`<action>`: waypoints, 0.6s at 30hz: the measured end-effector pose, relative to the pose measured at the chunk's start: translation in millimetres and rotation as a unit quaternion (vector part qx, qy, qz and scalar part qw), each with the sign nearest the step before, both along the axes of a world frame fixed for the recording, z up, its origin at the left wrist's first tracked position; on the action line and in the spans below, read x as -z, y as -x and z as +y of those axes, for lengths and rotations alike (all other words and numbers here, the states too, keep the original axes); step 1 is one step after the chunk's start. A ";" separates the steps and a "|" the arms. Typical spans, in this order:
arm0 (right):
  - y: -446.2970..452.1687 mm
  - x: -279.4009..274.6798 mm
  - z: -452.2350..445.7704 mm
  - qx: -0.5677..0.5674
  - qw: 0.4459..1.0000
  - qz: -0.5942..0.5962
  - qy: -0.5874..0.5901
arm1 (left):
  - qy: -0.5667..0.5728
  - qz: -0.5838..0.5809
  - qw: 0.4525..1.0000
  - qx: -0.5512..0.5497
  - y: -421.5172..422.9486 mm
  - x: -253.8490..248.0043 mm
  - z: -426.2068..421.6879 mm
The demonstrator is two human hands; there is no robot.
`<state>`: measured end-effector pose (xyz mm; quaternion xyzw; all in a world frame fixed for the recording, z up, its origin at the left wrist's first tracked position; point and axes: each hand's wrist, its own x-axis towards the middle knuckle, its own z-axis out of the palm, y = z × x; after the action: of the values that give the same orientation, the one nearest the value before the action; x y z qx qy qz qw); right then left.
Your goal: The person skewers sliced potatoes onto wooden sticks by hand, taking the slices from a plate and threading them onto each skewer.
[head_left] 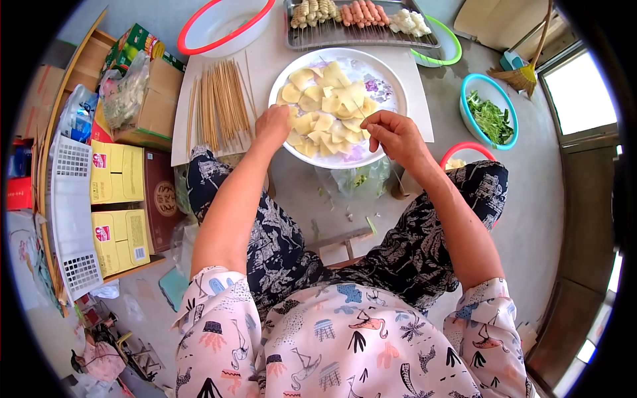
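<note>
Pinching right hand point(400, 137): thumb and fingertips pressed together on a thin, pale stick point(397, 178), which slants out below the hand; its upper part reaches over the plate.
Left hand point(273, 126): fingers curled at the left rim of the plate; whether they grip anything I cannot tell.
Pale yellow, thin-cut slices point(325, 106): heaped and overlapping across the middle and left of the plate, between the two hands.
Round white plate with purple flowers point(386, 71): on the white desk point(419, 99), its near edge over the front of it.
Thin tan wooden sticks point(222, 99): lying side by side in a loose bundle, left of the plate.
Rectangular metal tray point(418, 41): beyond the plate, bearing beige skewered pieces point(314, 13), pink sausages point(363, 12) and white florets point(409, 24) in a row.
Red-rimmed white basin point(219, 20): at the far left corner of the desk.
Round blue basin point(488, 76): on the grey floor to the right, holding shredded greens point(490, 118).
</note>
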<state>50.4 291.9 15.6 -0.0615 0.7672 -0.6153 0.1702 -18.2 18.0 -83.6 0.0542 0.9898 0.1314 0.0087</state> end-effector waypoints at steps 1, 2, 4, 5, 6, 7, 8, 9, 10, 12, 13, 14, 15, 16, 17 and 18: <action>0.4 0.9 -0.2 0.000 1.000 -0.001 -0.001 | -0.001 -0.001 1.000 0.000 -1.5 1.2 0.6; 0.9 2.0 -0.3 -0.002 1.000 0.001 -0.002 | 0.015 0.018 1.000 0.009 -2.7 1.3 1.7; 1.3 3.4 -0.7 -0.004 1.000 0.003 -0.004 | 0.030 0.037 0.999 0.019 -2.1 0.1 3.0; 1.1 3.8 -0.9 -0.006 1.000 0.002 -0.006 | 0.030 0.003 1.000 -0.001 0.3 -4.0 3.7; 1.3 4.1 -1.1 -0.008 1.000 0.001 -0.009 | 0.030 -0.031 0.999 -0.021 3.6 -6.4 4.1; 1.7 4.7 -1.0 -0.009 1.000 0.001 -0.009 | 0.030 -0.031 0.999 -0.022 8.9 -6.1 2.4; 2.0 5.6 -0.5 -0.013 1.000 -0.004 -0.014 | -0.098 -0.037 0.993 -0.053 16.1 -5.4 -1.1; 2.1 6.1 -0.1 -0.017 1.000 -0.009 -0.020 | -0.224 -0.042 0.970 -0.083 22.9 -4.5 -4.5; 1.1 5.4 -0.4 -0.016 1.000 -0.009 -0.020 | -0.346 -0.050 0.928 -0.124 28.5 -3.3 -7.9; -2.3 2.2 -3.6 -0.048 0.998 -0.022 -0.027 | -0.449 -0.077 0.877 -0.157 22.8 -32.1 -3.1; -3.9 1.3 -5.8 -0.049 0.998 -0.021 -0.027 | -0.545 -0.101 0.811 -0.187 20.4 -44.4 -2.1; -5.9 0.4 -8.2 -0.059 0.997 -0.023 -0.033 | -0.591 -0.110 0.777 -0.189 21.7 -45.3 -4.4; -7.4 -0.7 -10.0 -0.069 0.996 -0.026 -0.040 | -0.592 -0.108 0.776 -0.190 21.9 -45.6 -5.7; -8.1 0.1 -11.1 -0.079 0.995 -0.031 -0.044 | -0.645 -0.114 0.733 -0.184 21.7 -45.2 -6.5; -8.5 0.5 -12.8 -0.081 0.995 -0.030 -0.045 | -0.696 -0.120 0.686 -0.178 21.3 -46.1 -6.3; -9.0 0.8 -14.7 -0.083 0.995 -0.036 -0.045 | -0.697 -0.118 0.684 -0.178 21.1 -46.8 -5.7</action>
<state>59.5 277.2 14.8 -0.0950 0.7799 -0.5657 0.2504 -39.3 12.3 -36.8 -0.1485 0.5941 0.7881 0.0615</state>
